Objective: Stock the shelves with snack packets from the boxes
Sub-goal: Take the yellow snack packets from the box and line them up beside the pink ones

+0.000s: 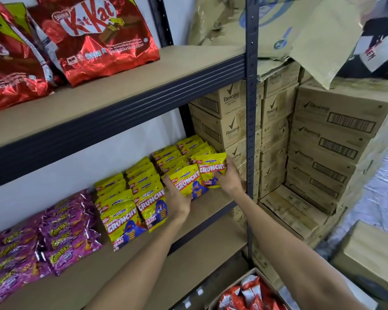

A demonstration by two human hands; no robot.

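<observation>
An open brown cardboard box [255, 270] is sitting nearest, at the bottom edge, holding red and white snack packets [249, 294]. Above it, two bare forearms are reaching towards the far right end of the middle shelf board [213, 209]. The left hand [177, 198] is gripping a yellow Crunchy snack packet [188, 182] by its lower left edge, fingers curled round it. The right hand [230, 177] is pinching a second yellow Crunchy packet [211, 170] at its right side, just beside the first and slightly overlapping it. Both packets are standing upright at the near end of the rows of matching yellow packets [143, 182]. Shiny purple snack packets [54, 238] are lying further left. Red foil KitKat bags [94, 36] are leaning on the upper shelf. Brown Rexona cartons [323, 135] are stacked right of the dark metal upright [252, 108].
</observation>
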